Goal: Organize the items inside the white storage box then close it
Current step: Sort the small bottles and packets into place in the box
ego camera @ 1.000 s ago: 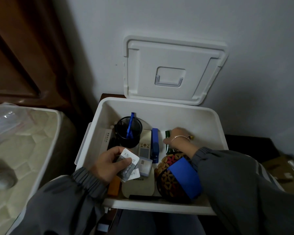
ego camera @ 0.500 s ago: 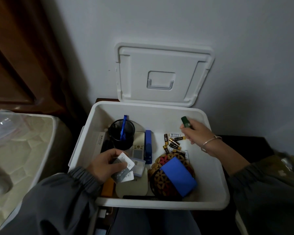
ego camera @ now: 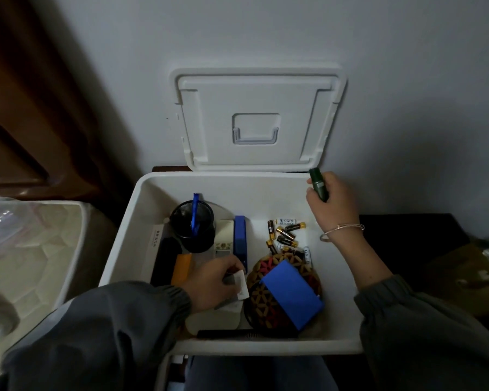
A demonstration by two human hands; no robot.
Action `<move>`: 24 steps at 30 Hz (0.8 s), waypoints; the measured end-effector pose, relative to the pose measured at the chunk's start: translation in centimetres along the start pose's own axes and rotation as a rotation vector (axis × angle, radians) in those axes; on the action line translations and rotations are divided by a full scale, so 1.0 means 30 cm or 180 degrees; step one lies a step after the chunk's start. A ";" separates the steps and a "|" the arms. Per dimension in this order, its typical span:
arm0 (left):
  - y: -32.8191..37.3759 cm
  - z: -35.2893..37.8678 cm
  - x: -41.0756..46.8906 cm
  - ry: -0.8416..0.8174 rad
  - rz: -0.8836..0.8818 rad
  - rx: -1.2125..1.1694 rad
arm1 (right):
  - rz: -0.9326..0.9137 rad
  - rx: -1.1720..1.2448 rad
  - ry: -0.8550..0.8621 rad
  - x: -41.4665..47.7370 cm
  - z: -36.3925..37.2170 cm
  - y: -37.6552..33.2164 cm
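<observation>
The white storage box (ego camera: 127, 221) stands open below me, its lid (ego camera: 254, 119) leaning upright against the wall. Inside are a black mesh pen cup (ego camera: 192, 225) with a blue pen, a blue stapler (ego camera: 240, 238), several loose batteries (ego camera: 287, 235), a patterned round case (ego camera: 268, 303) under a blue card (ego camera: 291, 294), and an orange item (ego camera: 182, 266). My left hand (ego camera: 212, 283) is low in the box, shut on small white packets (ego camera: 242, 280). My right hand (ego camera: 331, 201) is raised at the box's right rear corner, shut on a dark green tube (ego camera: 318, 184).
A cream plastic-wrapped surface (ego camera: 31, 258) lies to the left of the box. Dark brown wood (ego camera: 26, 108) fills the upper left. A dark table top and a cardboard box (ego camera: 463, 269) sit to the right. A black comb (ego camera: 223, 333) lies along the box's front wall.
My right hand lifted the green tube from among the batteries to the box's right rear corner. My left hand sank lower toward the middle with the packets.
</observation>
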State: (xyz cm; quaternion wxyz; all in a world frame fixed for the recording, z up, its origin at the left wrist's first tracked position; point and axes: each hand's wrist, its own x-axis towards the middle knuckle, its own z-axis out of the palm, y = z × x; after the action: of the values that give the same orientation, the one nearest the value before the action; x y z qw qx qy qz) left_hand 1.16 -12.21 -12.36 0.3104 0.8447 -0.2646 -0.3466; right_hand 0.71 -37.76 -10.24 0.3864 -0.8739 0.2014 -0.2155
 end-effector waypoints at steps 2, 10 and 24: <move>0.009 0.014 0.000 0.0044 0.0002 -0.0096 | -0.0168 -0.0077 0.0059 -0.009 0.005 0.002; 0.098 0.107 0.092 0.0588 -0.0808 -0.1124 | -0.0258 -0.0093 0.0126 -0.009 0.011 0.004; 0.141 0.220 0.232 -0.0195 0.0567 0.0020 | 0.0095 0.0482 0.0345 -0.007 -0.003 -0.001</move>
State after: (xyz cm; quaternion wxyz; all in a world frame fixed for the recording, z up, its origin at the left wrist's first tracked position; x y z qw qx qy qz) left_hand -0.45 -21.90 -16.03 0.3291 0.8078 -0.3491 -0.3425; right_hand 0.50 -37.69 -10.20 0.4431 -0.8261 0.2182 -0.2713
